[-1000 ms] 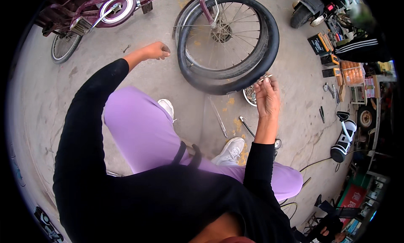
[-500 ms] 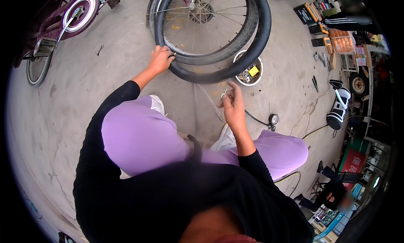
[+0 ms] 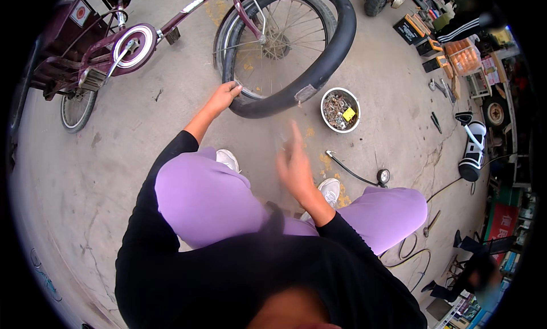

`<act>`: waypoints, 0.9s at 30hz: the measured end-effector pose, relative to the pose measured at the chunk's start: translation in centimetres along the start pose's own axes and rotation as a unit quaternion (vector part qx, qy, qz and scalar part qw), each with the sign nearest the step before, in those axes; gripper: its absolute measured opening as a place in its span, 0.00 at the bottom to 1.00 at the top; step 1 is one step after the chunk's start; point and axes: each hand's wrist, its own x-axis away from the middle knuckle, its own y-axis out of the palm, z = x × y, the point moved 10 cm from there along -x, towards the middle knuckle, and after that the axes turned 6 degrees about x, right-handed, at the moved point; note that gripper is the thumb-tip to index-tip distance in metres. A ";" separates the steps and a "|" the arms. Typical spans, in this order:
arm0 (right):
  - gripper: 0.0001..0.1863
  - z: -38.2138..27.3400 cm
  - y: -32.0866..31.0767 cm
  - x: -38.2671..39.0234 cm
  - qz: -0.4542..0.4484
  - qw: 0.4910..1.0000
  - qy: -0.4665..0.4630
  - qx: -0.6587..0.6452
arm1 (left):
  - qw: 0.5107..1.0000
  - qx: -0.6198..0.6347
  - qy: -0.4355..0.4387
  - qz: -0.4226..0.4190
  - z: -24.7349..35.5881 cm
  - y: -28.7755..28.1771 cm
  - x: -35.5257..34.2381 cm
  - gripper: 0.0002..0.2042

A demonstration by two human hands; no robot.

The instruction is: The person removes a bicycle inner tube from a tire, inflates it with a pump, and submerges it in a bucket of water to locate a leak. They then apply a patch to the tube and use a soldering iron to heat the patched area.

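Note:
A plump black inner tube [image 3: 262, 107] hangs in a ring in front of the front wheel [image 3: 277, 46] of a maroon bicycle. On its lower right side shows a grey, scuffed rectangular patch [image 3: 305, 93]. My left hand [image 3: 224, 95] is closed round the tube's lower left, thumb on top. My right hand [image 3: 294, 164] is in the air below the patch, apart from the tube, its index finger pointing up at it. Motion smears this hand, so whether it holds anything cannot be made out.
Right of the tube stands a white-rimmed bowl [image 3: 323, 113] of small metal parts. An air hose with a gauge [image 3: 383, 176] lies by my right knee. Farther right are pliers [image 3: 436, 123], a black-and-white self-balancing scooter [image 3: 473, 149] and boxes [image 3: 409, 30]. A cargo tricycle's crank [image 3: 134, 48] is upper left.
The tube has turned or shifted, and its grey patch now shows. My right hand has moved left and down from the tube; the thin white piece it pinched is no longer discernible. The view has shifted.

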 end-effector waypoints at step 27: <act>0.16 -2.0 2.0 -4.7 -0.085 0.944 -0.001 -0.318 | 0.992 0.112 -0.060 -0.011 -2.3 2.9 1.9 0.10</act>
